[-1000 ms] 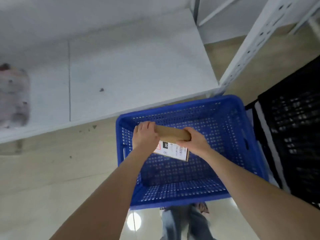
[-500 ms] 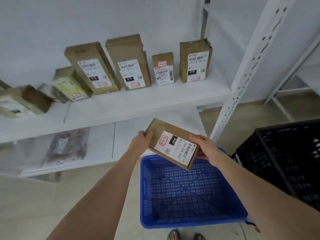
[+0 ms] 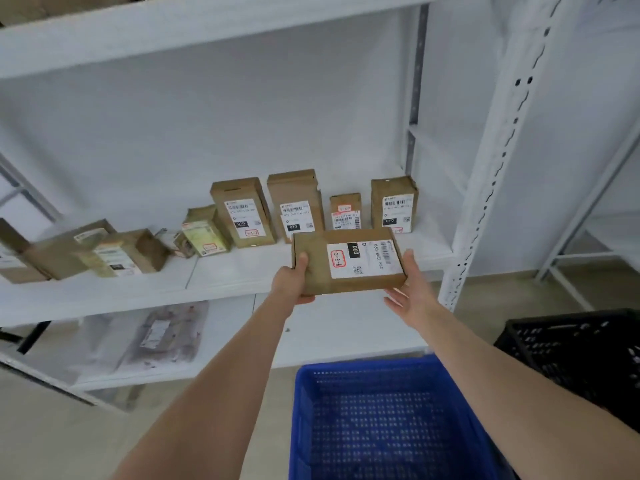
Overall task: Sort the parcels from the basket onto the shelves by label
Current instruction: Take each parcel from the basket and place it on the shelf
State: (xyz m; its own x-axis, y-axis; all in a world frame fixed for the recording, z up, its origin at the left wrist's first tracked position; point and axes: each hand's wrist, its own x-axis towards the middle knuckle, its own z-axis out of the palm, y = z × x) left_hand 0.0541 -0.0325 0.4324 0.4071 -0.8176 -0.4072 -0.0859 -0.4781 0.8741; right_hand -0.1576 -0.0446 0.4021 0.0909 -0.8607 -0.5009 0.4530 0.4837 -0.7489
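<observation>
**Head view.** A flat brown cardboard parcel is held in the air in front of the middle white metal shelf board, at about the board's height. It is higher in the view than the blue perforated plastic basket on the floor.

The parcel's white shipping label faces up. It bears a black block reading 060 and a red-framed handwritten mark.

- **Left hand**: grasps the parcel's left end, with the thumb on the top face and the fingers curled beneath.
- **Right hand**: lies against the parcel's right end with the fingers straight and spread and the thumb along the edge. It supports the parcel and does not clasp it.

Behind the parcel, four upright brown cardboard boxes stand in a row on the same board, near the back wall, with their labels facing outward. To their left, several smaller cartons lie tilted.

A clear plastic-wrapped packet rests on the lower white shelf board. A white perforated upright post bounds the shelf on the right. A black lattice crate stands just beside the basket, to its right.
</observation>
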